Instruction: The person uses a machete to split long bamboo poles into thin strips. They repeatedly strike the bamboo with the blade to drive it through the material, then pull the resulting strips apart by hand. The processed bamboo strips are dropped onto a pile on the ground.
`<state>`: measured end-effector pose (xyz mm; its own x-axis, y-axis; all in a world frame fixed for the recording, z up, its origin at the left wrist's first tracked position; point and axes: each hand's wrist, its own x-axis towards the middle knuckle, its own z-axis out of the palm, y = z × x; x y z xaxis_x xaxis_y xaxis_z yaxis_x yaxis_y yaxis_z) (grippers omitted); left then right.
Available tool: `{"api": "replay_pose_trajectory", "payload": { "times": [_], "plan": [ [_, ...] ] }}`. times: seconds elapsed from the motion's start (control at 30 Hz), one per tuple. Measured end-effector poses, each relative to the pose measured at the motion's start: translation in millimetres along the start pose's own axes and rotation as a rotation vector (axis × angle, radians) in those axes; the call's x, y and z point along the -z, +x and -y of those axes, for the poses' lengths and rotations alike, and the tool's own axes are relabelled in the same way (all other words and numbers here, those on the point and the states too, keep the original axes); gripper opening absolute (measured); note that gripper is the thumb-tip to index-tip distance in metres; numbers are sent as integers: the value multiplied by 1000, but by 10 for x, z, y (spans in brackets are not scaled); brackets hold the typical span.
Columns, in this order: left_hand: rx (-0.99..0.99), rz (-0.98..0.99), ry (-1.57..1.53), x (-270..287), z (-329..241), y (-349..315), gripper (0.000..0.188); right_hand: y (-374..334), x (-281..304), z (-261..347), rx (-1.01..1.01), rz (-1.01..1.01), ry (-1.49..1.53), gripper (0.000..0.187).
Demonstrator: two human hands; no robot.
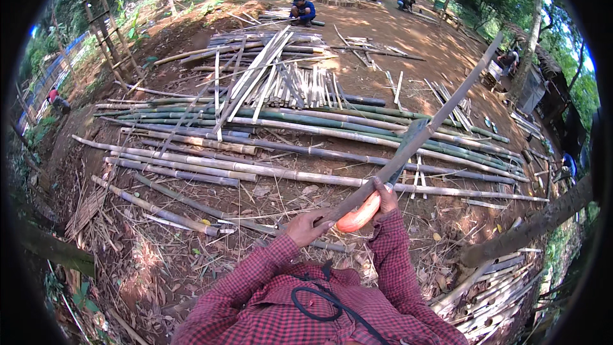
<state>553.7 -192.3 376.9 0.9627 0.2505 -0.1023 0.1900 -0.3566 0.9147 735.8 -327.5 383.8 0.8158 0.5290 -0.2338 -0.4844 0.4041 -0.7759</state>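
My left hand (308, 227) is closed around the lower end of a long brown bamboo slat (463, 92). The slat slants up and away to the right, across the front of my body. In my right hand (385, 197) is a machete with a rounded orange handle (359, 214), the fingers wrapped near its blade end. Its dark blade (412, 140) runs along the slat, partly hidden behind it. Whether blade and slat touch, I cannot tell.
Long bamboo poles (306, 176) lie crosswise on the ground ahead. Beyond them is a heap of split slats (300, 86). A co-worker in blue (303, 11) squats at the far side. A thick log (530, 223) juts in at right, above more cut bamboo (498, 300).
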Motion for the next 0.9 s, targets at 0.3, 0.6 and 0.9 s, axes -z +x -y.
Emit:
{"api": "replay_pose_trajectory", "payload": {
  "times": [0.3,0.6,0.9],
  "plan": [
    [138,505,-263,338,814,-519,51,343,-156,292,66,115,-175,44],
    [329,310,-376,545,331,-422,33,568,-63,126,184,-250,-257,36],
    [86,-98,139,999,463,208,31,-126,-163,206,499,-167,-1564,31]
  ]
}}
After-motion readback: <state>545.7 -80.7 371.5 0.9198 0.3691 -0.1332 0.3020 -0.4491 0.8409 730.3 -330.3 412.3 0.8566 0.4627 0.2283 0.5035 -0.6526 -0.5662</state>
